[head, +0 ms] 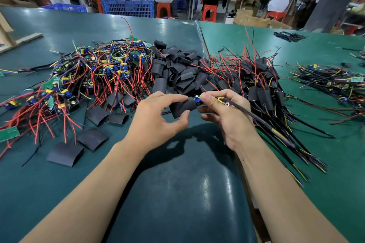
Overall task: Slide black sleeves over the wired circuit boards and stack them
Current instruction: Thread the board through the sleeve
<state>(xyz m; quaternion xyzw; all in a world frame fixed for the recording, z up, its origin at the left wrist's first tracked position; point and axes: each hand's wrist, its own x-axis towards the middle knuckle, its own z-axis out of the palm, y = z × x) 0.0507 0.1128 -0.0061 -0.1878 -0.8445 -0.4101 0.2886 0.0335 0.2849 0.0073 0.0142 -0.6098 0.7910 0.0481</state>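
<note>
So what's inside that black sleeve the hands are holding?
A wired circuit board. Only its blue end pokes out of the black sleeve, pinched by the right hand. The left hand grips the sleeve, which hides the rest of the board.

On the table [59, 173], the heap of bare wired boards [88, 77] lies to the left, the mound of loose sleeves [177, 69] just right of it, and the stack of sleeved boards [254, 85] further right — all behind the two hands. A few stray sleeves [79, 144] lie in front of the left heap. Another wired bundle [333, 83] sits far right — apart from the stack.
</note>
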